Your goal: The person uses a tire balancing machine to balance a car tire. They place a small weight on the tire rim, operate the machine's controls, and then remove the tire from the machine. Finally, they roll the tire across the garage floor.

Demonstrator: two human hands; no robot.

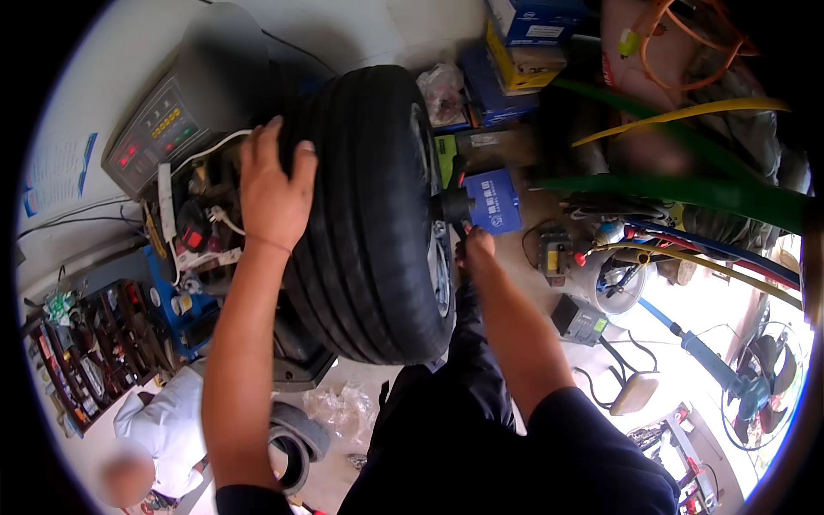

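A large black tyre (365, 215) on a metal wheel rim (442, 275) stands upright in front of me. My left hand (276, 193) lies on the left side of the tread, its fingers spread and the thumb apart. At the rim's centre on the right, a black wing nut (452, 206) with handles sticks out from the hub. My right hand (476, 249) is closed at the lower handle of this nut; the fingertips are partly hidden. Behind the nut sits a blue box (495, 202).
A machine panel with lit displays (154, 129) stands at the back left. A tray of small parts (99, 352) is at the left, near a person in white (167, 421). Loose tyres (296, 442) lie below. A white bucket (614, 283) and a fan (764, 378) stand at right.
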